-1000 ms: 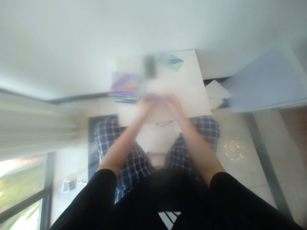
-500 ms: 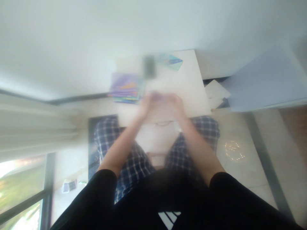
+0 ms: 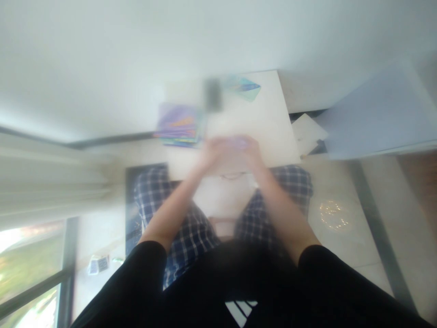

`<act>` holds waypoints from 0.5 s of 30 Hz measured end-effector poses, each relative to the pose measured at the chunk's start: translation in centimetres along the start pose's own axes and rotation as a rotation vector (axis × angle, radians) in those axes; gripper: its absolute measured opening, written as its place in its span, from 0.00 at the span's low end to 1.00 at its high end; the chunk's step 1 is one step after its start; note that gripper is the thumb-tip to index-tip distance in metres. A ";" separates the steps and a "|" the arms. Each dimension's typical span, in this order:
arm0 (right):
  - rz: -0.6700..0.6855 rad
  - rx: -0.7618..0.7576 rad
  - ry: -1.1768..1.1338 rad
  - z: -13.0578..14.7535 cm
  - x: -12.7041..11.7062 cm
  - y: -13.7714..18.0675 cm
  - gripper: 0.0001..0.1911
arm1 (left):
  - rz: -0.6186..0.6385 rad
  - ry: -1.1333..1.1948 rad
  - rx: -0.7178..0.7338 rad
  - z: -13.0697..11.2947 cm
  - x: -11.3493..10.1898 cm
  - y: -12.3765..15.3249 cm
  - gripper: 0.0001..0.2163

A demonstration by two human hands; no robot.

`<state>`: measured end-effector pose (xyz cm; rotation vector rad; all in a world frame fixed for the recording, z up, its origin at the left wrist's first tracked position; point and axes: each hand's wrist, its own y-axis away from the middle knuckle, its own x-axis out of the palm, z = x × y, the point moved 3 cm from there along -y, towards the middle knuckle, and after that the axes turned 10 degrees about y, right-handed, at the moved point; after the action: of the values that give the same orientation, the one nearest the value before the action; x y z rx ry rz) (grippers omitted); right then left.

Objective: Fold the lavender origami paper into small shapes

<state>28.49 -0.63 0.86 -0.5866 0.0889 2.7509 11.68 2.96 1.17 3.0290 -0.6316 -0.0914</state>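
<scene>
The whole picture is blurred. My left hand (image 3: 212, 152) and my right hand (image 3: 251, 150) meet over the near part of a small white table (image 3: 273, 123). Between them lies a pale purple sheet (image 3: 235, 143), and both hands touch it. The fingers are too smeared to show how they are set. A stack of coloured sheets (image 3: 179, 124), purple on top, lies on the table left of my left hand. A dark upright object (image 3: 213, 94) stands behind the stack. A teal folded paper (image 3: 244, 87) rests at the far edge.
My knees in checked trousers (image 3: 160, 191) sit under the table's near edge. A white wall rises behind the table. A pale blue board (image 3: 375, 118) leans at the right, with white paper (image 3: 307, 132) beside it. A window (image 3: 30, 269) is at the lower left.
Both hands stay at the purple sheet and shift slightly; the right hand has drawn a little nearer the left. The table's other things have not moved.
</scene>
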 end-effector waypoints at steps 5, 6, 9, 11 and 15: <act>-0.009 -0.029 -0.032 -0.1 0.0 0.0 0.10 | -0.015 -0.027 -0.009 -0.3 -0.1 0.3 0.15; -0.009 -0.031 -0.040 -0.2 0.1 0.0 0.10 | 0.004 -0.033 0.009 -0.2 -0.1 0.3 0.15; -0.018 -0.025 -0.041 -0.3 0.3 0.1 0.12 | 0.044 -0.048 0.055 0.1 0.1 0.3 0.15; -0.018 -0.008 -0.032 -0.2 0.3 0.1 0.12 | 0.012 -0.069 0.069 0.5 0.0 0.2 0.13; 0.007 0.022 -0.062 0.2 0.1 0.3 0.10 | -0.092 -0.115 0.093 0.8 -0.3 0.2 0.11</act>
<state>28.23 -0.81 1.02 -0.4950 0.1073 2.7684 11.23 2.90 0.37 3.1610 -0.5179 -0.2479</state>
